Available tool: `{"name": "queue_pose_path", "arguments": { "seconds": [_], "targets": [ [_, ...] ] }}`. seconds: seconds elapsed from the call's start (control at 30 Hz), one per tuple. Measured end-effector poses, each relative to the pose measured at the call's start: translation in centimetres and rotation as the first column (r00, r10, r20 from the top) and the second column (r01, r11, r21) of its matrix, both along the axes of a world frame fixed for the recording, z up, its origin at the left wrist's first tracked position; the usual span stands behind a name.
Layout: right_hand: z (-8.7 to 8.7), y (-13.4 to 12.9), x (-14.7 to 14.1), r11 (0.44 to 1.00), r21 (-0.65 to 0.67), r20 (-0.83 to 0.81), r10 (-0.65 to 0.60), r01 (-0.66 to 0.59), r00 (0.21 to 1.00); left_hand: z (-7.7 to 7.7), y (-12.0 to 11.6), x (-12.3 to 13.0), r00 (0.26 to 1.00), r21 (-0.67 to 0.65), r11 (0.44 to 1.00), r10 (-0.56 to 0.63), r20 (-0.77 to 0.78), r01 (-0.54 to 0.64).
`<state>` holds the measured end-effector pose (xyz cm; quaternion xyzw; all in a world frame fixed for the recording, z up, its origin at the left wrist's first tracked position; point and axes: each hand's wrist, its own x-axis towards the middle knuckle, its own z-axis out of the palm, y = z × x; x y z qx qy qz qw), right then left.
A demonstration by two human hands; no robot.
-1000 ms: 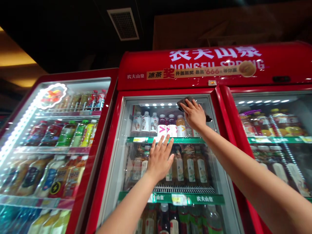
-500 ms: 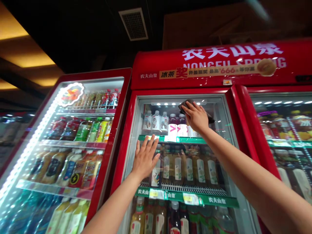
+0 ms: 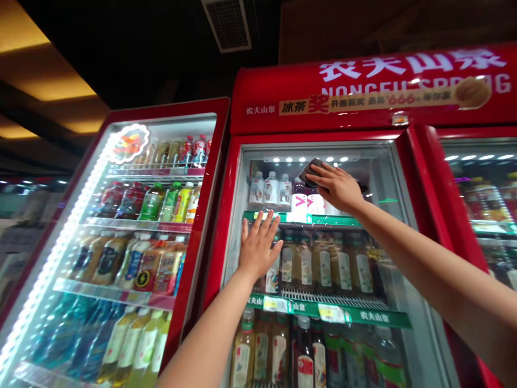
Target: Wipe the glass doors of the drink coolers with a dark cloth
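Note:
My right hand [image 3: 338,186] presses a dark grey cloth [image 3: 310,171] against the upper part of the glass door [image 3: 388,215] of a red drinks fridge. Its fingers lie over the cloth and point to the left; part of the cloth is hidden beneath the palm. Lower and to the left, my left hand [image 3: 260,245] rests flat on the same door, fingers spread, holding nothing. Behind the glass, white-labelled bottles [image 3: 271,189] stand on the top shelf, and tea-coloured bottles [image 3: 325,267] fill the shelf below.
To the left stands a second lit fridge [image 3: 218,183] with several shelves of bottled drinks. A red door frame [image 3: 432,183] borders another glass door on the right. Above is a red sign panel [image 3: 278,86] with white lettering, and higher up a ceiling vent [image 3: 228,24].
The view has shifted, so the fridges sit further right and higher. My right hand has turned, its fingers pointing more to the left on the cloth. My left hand stays flat on the glass.

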<state>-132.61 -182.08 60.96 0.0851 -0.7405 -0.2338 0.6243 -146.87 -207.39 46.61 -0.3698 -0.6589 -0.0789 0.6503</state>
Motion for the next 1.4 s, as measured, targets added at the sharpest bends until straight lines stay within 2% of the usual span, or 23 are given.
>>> {"name": "queue_pose_path", "arguments": {
  "seconds": [0.07, 0.13, 0.2, 0.27, 0.33, 0.43, 0.53, 0.63, 0.7, 0.77, 0.83, 0.93, 1.0, 1.07, 1.17, 1.23, 1.3, 1.4],
  "targets": [
    [1.7, -1.9, -1.5, 0.995, -0.095, -0.072, -0.015, 0.008, 0.997, -0.1, -0.1, 0.0, 1.000, 0.000, 1.000, 0.011, -0.009, -0.011],
    [3.0, -4.8, -3.4, 0.992, -0.125, -0.100, -0.019, 0.006, 0.995, -0.2, -0.1, -0.1, 1.000, -0.002, 1.000, 0.020, -0.007, -0.020],
    [3.3, -7.7, -4.9, 0.997, -0.079, -0.073, 0.000, -0.006, 0.997, -0.3, -0.2, 0.0, 1.000, -0.011, 1.000, 0.024, 0.005, -0.024],
    [2.9, -9.3, -5.5, 1.000, 0.007, -0.015, 0.030, -0.030, 0.999, -0.3, -0.2, 0.1, 0.999, -0.021, 1.000, 0.024, 0.021, -0.024],
    [2.1, -9.0, -5.1, 0.993, 0.107, 0.055, 0.052, -0.058, 0.997, -0.3, -0.3, 0.2, 0.999, -0.027, 0.999, 0.021, 0.033, -0.020],
    [1.5, -6.2, -3.8, 0.976, 0.203, 0.113, 0.061, -0.083, 0.992, -0.5, -0.3, 0.4, 0.999, -0.024, 1.000, 0.012, 0.036, -0.011],
    [2.4, -4.3, -3.5, 0.993, 0.104, 0.026, 0.060, -0.063, 0.998, -0.6, -0.3, 0.4, 0.999, -0.017, 1.000, 0.013, 0.033, -0.013],
    [4.0, -6.5, -5.1, 0.998, -0.020, -0.066, 0.050, -0.052, 0.997, -0.7, -0.2, 0.4, 0.999, -0.024, 0.999, 0.037, 0.037, -0.036],
    [4.2, -9.3, -6.5, 0.998, -0.021, -0.060, 0.055, -0.057, 0.997, -0.6, -0.1, 0.3, 0.998, -0.040, 0.998, 0.058, 0.040, -0.056],
    [3.5, -11.5, -7.5, 0.997, 0.032, -0.007, 0.069, -0.068, 0.998, -0.6, -0.3, 0.3, 0.997, -0.062, 0.996, 0.063, 0.045, -0.060],
    [2.1, -12.2, -7.6, 0.990, 0.107, 0.057, 0.084, -0.090, 0.995, -0.6, -1.1, 0.3, 0.998, -0.098, 0.994, 0.048, 0.043, -0.044],
    [0.5, -10.8, -6.6, 0.978, 0.177, 0.094, 0.097, -0.113, 0.991, -0.7, -3.9, -0.1, 1.000, -0.161, 0.987, 0.031, 0.007, -0.029],
    [0.7, -9.8, -6.1, 0.984, 0.150, 0.055, 0.092, -0.099, 0.994, -0.8, -6.5, -0.7, 0.999, -0.175, 0.984, 0.041, -0.023, -0.044],
    [1.7, -10.1, -6.6, 0.995, 0.064, -0.021, 0.073, -0.071, 0.997, -0.8, -9.0, -1.6, 0.997, -0.158, 0.985, 0.067, -0.036, -0.072],
    [3.8, -13.1, -8.8, 0.994, -0.098, -0.130, 0.043, -0.056, 0.991, -0.8, -11.6, -3.3, 0.994, -0.119, 0.987, 0.105, -0.029, -0.107],
    [4.4, -15.8, -10.4, 0.987, -0.151, -0.159, 0.036, -0.061, 0.987, -0.8, -12.3, -4.4, 0.994, -0.106, 0.988, 0.107, -0.022, -0.109],
    [4.1, -18.0, -11.5, 0.989, -0.135, -0.144, 0.043, -0.063, 0.989, -1.0, -12.2, -5.4, 0.996, -0.092, 0.992, 0.088, -0.013, -0.088],
    [2.0, -18.9, -11.6, 0.998, -0.019, -0.059, 0.053, -0.055, 0.997, -1.3, -11.8, -6.2, 0.999, -0.068, 0.997, 0.040, 0.007, -0.039]
  ]
}}
